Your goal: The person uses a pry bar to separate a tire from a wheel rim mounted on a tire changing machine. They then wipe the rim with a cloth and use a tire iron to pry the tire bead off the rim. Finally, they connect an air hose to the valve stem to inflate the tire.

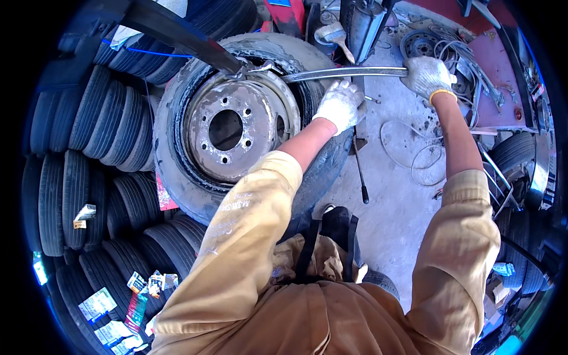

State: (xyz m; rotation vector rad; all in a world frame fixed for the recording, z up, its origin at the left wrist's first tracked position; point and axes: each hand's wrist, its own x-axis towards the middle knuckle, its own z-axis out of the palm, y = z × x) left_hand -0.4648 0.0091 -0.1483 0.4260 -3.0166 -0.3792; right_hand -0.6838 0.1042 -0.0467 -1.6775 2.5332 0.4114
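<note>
A large tire lies around a worn steel wheel with bolt holes. A dark machine arm reaches down to the rim's upper edge. My right hand, in a white glove, is closed on the end of a long metal bar, whose far end is at the rim. My left hand, also gloved, is on the tire's right side just below the bar, fingers curled; whatever is under them is hidden.
Stacked tires crowd the left. A paintbrush lies above the bar. A black-handled tool, looped hose and small wheel rim are on the concrete floor. Metal equipment and more tires line the right.
</note>
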